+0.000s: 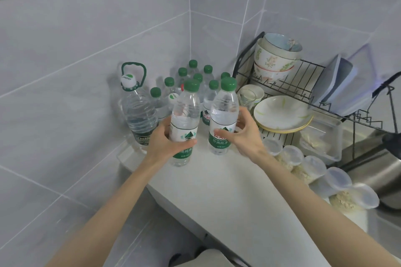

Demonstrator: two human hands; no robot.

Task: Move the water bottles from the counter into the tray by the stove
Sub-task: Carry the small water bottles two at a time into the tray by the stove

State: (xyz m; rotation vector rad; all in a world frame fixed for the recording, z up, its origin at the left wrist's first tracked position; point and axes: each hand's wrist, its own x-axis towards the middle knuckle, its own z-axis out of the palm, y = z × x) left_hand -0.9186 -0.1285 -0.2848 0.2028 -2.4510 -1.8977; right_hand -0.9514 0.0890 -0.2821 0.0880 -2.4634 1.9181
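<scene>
- left bottle: clear, green cap and label, upright, gripped by our left hand
- right bottle: same look, upright, in our right hand
- other bottles: green-capped, bunched upright in the desk corner

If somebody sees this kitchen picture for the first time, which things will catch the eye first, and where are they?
At the centre, the left hand holds one water bottle and the right hand holds a second water bottle, both green-capped, at the counter. Behind them a cluster of green-capped bottles fills the tiled corner, with a large handled water jug on its left. On the right, a black dish rack carries stacked bowls.
</scene>
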